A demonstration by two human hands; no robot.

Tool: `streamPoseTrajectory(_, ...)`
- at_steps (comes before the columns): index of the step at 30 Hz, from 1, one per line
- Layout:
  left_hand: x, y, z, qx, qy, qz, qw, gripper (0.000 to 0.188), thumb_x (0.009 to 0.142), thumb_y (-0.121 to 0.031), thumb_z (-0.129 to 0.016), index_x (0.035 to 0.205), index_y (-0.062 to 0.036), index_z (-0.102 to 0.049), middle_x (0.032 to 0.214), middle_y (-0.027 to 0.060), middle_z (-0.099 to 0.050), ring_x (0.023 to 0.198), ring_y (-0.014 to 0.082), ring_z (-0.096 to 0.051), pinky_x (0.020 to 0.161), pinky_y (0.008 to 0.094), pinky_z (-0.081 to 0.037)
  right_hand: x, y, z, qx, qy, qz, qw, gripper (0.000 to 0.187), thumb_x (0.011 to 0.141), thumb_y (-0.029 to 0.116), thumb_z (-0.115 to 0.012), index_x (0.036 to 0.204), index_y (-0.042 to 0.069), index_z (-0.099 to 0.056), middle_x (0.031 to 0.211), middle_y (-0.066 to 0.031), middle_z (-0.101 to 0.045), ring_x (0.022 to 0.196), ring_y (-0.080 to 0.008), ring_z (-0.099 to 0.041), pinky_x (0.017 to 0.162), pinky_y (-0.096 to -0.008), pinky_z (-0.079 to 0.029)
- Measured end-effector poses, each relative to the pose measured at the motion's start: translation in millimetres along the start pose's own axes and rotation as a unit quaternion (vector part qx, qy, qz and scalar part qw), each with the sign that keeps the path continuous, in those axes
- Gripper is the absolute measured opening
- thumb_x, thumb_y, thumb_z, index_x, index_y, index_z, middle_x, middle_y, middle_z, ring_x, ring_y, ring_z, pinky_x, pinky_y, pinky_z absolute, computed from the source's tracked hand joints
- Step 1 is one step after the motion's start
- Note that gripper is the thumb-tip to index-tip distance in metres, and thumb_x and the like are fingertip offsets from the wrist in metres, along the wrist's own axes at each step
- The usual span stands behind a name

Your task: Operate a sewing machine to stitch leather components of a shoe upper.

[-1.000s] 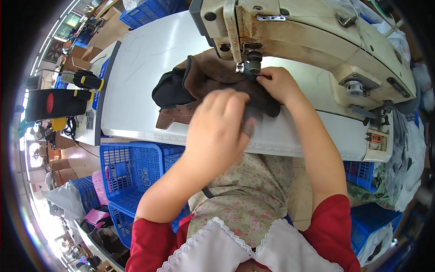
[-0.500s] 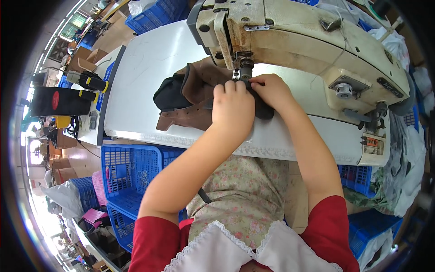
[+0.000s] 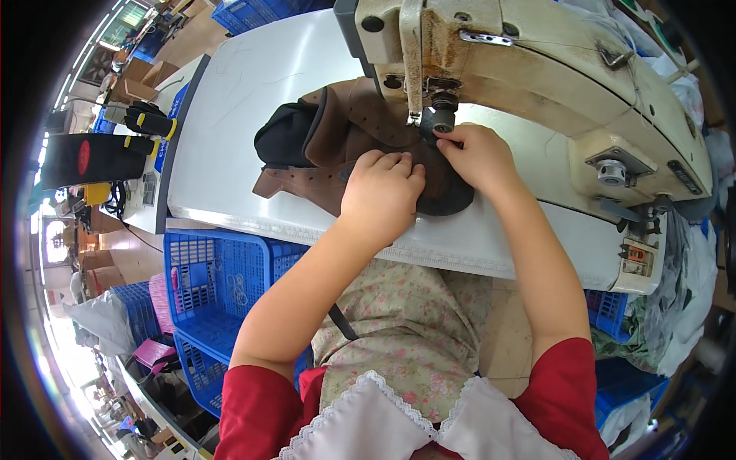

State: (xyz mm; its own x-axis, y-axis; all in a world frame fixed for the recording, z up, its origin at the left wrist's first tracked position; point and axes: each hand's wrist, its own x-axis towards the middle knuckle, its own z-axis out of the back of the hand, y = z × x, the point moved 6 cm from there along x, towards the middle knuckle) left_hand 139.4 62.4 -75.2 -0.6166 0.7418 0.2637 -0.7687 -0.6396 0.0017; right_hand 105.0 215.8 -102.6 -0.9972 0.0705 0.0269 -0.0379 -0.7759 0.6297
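Observation:
A brown shoe upper (image 3: 376, 115) with rows of punched holes and a black lining (image 3: 284, 134) lies on the white sewing machine table. Part of its edge is under the presser foot (image 3: 415, 119), next to the round roller (image 3: 443, 120). With curled fingers, my left hand (image 3: 383, 192) grips the upper's near side from above. My right hand (image 3: 479, 157) pinches the edge just right of the roller, thumb and forefinger together. The upper's rounded dark end (image 3: 452, 195) shows between my hands. The needle tip cannot be made out.
The cream sewing machine (image 3: 537, 77) arches over the work from the right. A white table (image 3: 222, 146) with a ruler along its front edge bears it. Blue plastic baskets (image 3: 218, 280) stand at the left below the table. A floral apron (image 3: 406, 330) covers my lap.
My left hand has drawn back from the presser foot toward me, still on the upper. The upper has turned a little, so more of its dark rounded end shows. The whole view has shifted slightly.

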Motion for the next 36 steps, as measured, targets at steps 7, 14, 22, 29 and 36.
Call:
streamPoseTrajectory(7,2,-4,-4,0.002,-0.002,-0.014,1.000,0.043,0.063,-0.011,-0.064,0.106,-0.0066,-0.070,0.114,0.0132,-0.067,0.108,0.0239,-0.061,0.095,0.0399,-0.042,-5,1,-1,0.030,0.041,-0.040,0.998,0.023,0.086,0.025,-0.062,0.103,0.014,-0.074,0.105,-0.0094,-0.069,0.098,-0.0285,-0.065,0.087,-0.0369,-0.051)
streamPoseTrajectory(14,0,6,-5,-0.034,-0.001,-0.041,0.999,0.039,0.063,-0.012,-0.065,0.101,-0.0080,-0.070,0.111,0.0119,-0.068,0.105,0.0232,-0.062,0.094,0.0389,-0.043,-11,8,-5,0.014,0.000,0.011,1.000,0.020,0.087,0.021,-0.061,0.101,0.013,-0.073,0.098,-0.0104,-0.069,0.093,-0.0301,-0.065,0.083,-0.0377,-0.051)
streamPoseTrajectory(22,6,12,-7,-0.042,0.027,-0.066,0.997,0.039,0.062,-0.012,-0.066,0.100,-0.0084,-0.070,0.111,0.0112,-0.068,0.105,0.0227,-0.062,0.094,0.0383,-0.043,-13,11,-6,-0.007,-0.054,0.033,0.998,0.017,0.086,0.019,-0.063,0.099,0.013,-0.073,0.090,-0.0099,-0.067,0.085,-0.0298,-0.065,0.075,-0.0379,-0.051)
streamPoseTrajectory(29,10,21,-10,-0.046,0.048,-0.080,0.995,0.042,0.059,-0.011,-0.067,0.100,-0.0086,-0.071,0.111,0.0106,-0.068,0.104,0.0224,-0.063,0.094,0.0369,-0.043,-12,10,-9,-0.008,-0.071,0.027,0.997,0.018,0.087,0.021,-0.063,0.099,0.013,-0.073,0.091,-0.0096,-0.068,0.085,-0.0293,-0.065,0.075,-0.0382,-0.051)
streamPoseTrajectory(36,14,39,-5,-0.073,0.043,-0.125,0.989,0.043,0.059,-0.008,-0.066,0.101,-0.0081,-0.072,0.110,0.0107,-0.069,0.103,0.0238,-0.063,0.093,0.0377,-0.044,-12,11,-16,-0.006,-0.097,0.010,0.995,0.020,0.088,0.022,-0.063,0.101,0.014,-0.073,0.094,-0.0100,-0.069,0.085,-0.0295,-0.066,0.076,-0.0381,-0.052)
